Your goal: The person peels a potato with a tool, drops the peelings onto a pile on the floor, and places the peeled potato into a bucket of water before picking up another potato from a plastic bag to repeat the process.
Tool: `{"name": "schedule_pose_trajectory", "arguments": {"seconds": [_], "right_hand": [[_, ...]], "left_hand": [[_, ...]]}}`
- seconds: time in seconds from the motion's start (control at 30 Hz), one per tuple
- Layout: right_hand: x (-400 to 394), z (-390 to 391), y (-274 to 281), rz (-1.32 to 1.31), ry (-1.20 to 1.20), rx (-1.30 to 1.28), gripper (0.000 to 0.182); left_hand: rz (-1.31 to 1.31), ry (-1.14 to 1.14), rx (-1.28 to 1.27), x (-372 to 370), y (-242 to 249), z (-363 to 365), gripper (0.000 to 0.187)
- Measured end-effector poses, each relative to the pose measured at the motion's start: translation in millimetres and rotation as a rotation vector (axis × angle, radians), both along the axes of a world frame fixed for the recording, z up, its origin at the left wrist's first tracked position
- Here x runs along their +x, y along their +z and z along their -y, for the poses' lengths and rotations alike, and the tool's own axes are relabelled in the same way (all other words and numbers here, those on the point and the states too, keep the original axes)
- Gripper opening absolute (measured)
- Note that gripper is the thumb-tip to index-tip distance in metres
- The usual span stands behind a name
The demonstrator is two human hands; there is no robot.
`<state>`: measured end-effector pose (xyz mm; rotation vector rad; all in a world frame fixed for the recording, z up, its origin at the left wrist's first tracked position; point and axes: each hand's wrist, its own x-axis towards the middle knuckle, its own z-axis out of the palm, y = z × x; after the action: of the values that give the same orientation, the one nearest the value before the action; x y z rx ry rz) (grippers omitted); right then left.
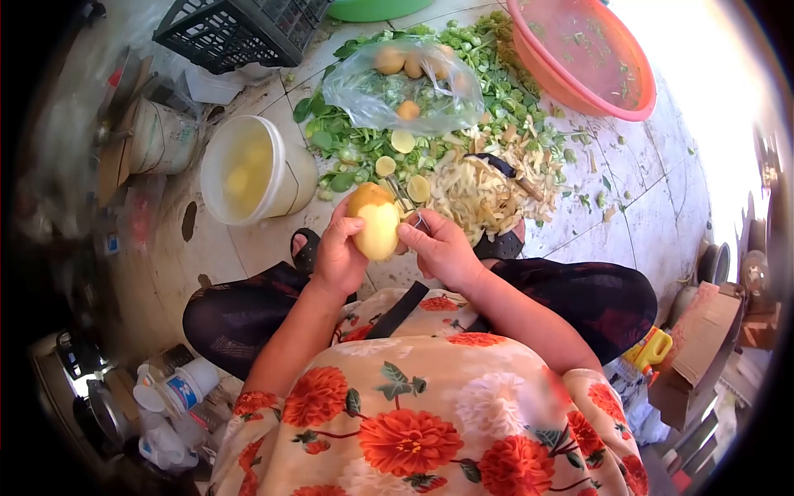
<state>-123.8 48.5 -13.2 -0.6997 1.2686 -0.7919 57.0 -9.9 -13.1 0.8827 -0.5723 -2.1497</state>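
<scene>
L hand (341,248) was found closed abt. a potato (376,223), fingers curled round its L side & underside, thumb pressed on the front. R hand (447,252) was noted part-closed, w/ a thin metal tool (420,221) pinched betw. thumb & fingers; exact type of tool could not be told. Potato was held upright betw. both hands: in L hand's grip, just beside R fingertips. Brown skin was seen on its upper pt.; lower pt. was bared, pale yellow.

Just beyond the hands, three pale round pcs. (418,188) were observed lying apart on the greens. To the R, a heap of peelings (463,198) was recorded on the tiled floor (579,227), w/ a dark-handled implement (496,164) laid on top. To the L, a white bucket (282,198) was sited, w/ yellowish liquid & pale pcs. contained.

Further out, a clear plastic bag (364,91) w/ unpeeled potatoes (391,59) inside was noted resting on scattered greens (335,140). A pink basin (542,70) was located far R, w/ liquid & green bits held in it; a black crate (215,37) was logged far L, near the rim of a green vessel (376,10), cut off at the top edge.
</scene>
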Motion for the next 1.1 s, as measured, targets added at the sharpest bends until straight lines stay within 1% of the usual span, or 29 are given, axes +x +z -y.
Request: {"name": "schedule_pose_trajectory", "arguments": {"seconds": [0.03, 0.1, 0.13, 0.17, 0.2, 0.23, 0.27, 0.3, 0.33, 0.4, 0.43, 0.47, 0.53, 0.57, 0.63, 0.67, 0.7, 0.77, 0.8, 0.83, 0.9, 0.93, 0.97, 1.03, 1.07, 1.1], "right_hand": [[3, -3, -3, -0.006, 0.017, -0.004, 0.030], [7, -6, -9, -0.148, 0.040, -0.224, 0.035], [5, -6, -6, -0.343, 0.098, -0.269, 0.038], [1, -6, 0, -0.350, 0.109, -0.274, 0.038], [-2, -5, 9, -0.503, 0.184, -0.322, 0.038], [-4, -4, 17, -0.655, 0.258, -0.369, 0.037], [-5, -3, 23, -0.661, 0.265, -0.372, 0.037], [-5, -2, 28, -0.739, 0.340, -0.351, 0.037], [-6, -2, 30, -0.817, 0.415, -0.328, 0.036], [-7, -3, 22, -0.872, 0.394, -0.344, 0.035], [-9, -3, 16, -0.921, 0.364, -0.361, 0.035], [-15, 1, 9, -0.925, 0.367, -0.359, 0.035], [-31, 16, -1, -1.042, 0.601, -0.139, 0.037], [-31, 14, -1, -1.045, 0.587, -0.135, 0.037], [-31, 13, 0, -0.982, 0.413, -0.250, 0.038], [-26, 13, -3, -0.895, 0.306, -0.133, 0.038], [-22, 10, 2, -0.896, 0.316, -0.130, 0.038], [-14, 2, 17, -0.848, 0.465, -0.249, 0.039], [-10, -4, 17, -0.835, 0.490, -0.392, 0.040], [-7, -3, 16, -0.835, 0.490, -0.389, 0.040], [-4, 1, 15, -0.919, 0.489, -0.234, 0.043], [-9, 8, 0, -0.974, 0.456, -0.154, 0.043], [-19, 12, -24, -1.000, 0.479, -0.085, 0.045], [-26, 14, -27, -0.945, 0.363, -0.093, 0.045], [-26, 15, -27, -0.949, 0.374, -0.099, 0.045], [-23, 14, -15, -0.914, 0.351, -0.109, 0.044]], "left_hand": [[-0.006, 0.017, -0.004, 1, -3, 0, 0.065], [-0.001, 0.028, 0.038, 0, -2, 0, 0.065], [-0.009, 0.040, 0.034, 0, 4, -1, 0.065], [0.067, -0.004, 0.052, 0, 11, -2, 0.065], [0.143, -0.050, 0.070, -2, 17, -2, 0.066], [0.135, -0.043, 0.067, -2, 14, -3, 0.066], [0.185, -0.056, 0.060, -1, 10, -3, 0.066], [0.235, -0.070, 0.055, -1, 9, -4, 0.068], [0.228, -0.065, 0.056, 0, 8, -4, 0.068], [0.184, -0.158, 0.098, 2, 9, -3, 0.071], [0.178, -0.157, 0.100, 3, 9, -5, 0.071], [0.209, -0.189, 0.055, 3, 8, -7, 0.072], [0.237, -0.224, 0.006, 1, 9, -12, 0.074], [0.234, -0.224, -0.013, -1, 13, -13, 0.074], [0.219, -0.199, -0.029, -1, 14, -12, 0.074], [0.295, -0.157, -0.006, 0, 13, -10, 0.076], [0.374, -0.119, 0.018, 1, 12, -8, 0.077], [0.426, -0.142, 0.029, 2, 12, -8, 0.078], [0.419, -0.132, 0.028, 2, 12, -9, 0.078], [0.412, -0.121, 0.029, 2, 11, -9, 0.078], [0.397, -0.165, 0.036, 6, 13, -10, 0.078], [0.380, -0.212, 0.037, 7, 14, -12, 0.078], [0.381, -0.219, 0.038, 5, 14, -15, 0.078], [0.323, -0.222, -0.002, 4, 15, -15, 0.077], [0.319, -0.210, -0.002, 6, 14, -13, 0.077], [0.300, -0.169, 0.033, 7, 13, -12, 0.075]]}}
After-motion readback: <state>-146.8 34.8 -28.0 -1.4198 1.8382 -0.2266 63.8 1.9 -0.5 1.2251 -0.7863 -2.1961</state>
